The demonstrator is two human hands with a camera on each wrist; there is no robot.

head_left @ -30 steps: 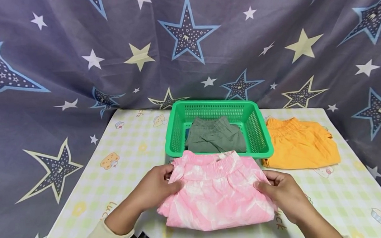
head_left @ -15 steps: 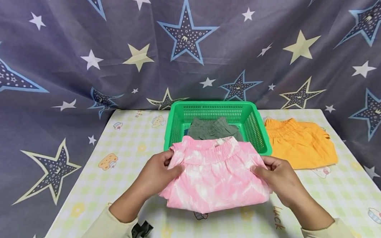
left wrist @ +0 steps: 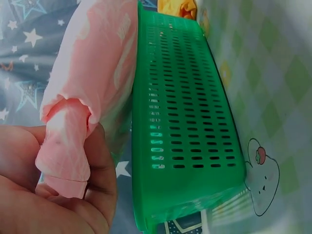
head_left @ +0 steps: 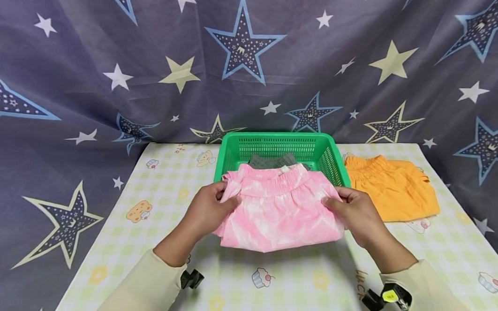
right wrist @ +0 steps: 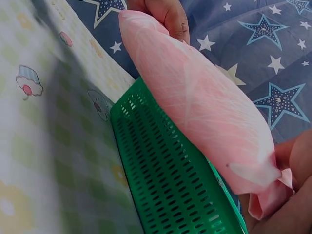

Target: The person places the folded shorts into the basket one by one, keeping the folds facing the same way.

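Folded pink-and-white cloth shorts (head_left: 277, 210) hang between both hands, raised over the front rim of a green basket (head_left: 338, 162). The left hand (head_left: 209, 209) pinches their left edge, thumb in front; in the left wrist view its fingers (left wrist: 100, 170) curl round the pink fabric (left wrist: 105, 53). At the right edge the right hand (head_left: 357, 213) pinches them the same way, also seen in the right wrist view (right wrist: 292, 185). Dark green folded clothing (head_left: 272, 162) lies in the basket, mostly hidden behind the pink shorts.
Folded orange shorts (head_left: 392, 190) lie on the table just right of the basket. A checked cloth with printed cupcakes covers the table (head_left: 149, 179). Behind it hangs a dark curtain (head_left: 141, 39) with stars.
Both hands have lifted the pink shorts and carried them away from the body, from in front of the basket to over its front rim. They now cover more of the dark green clothing.
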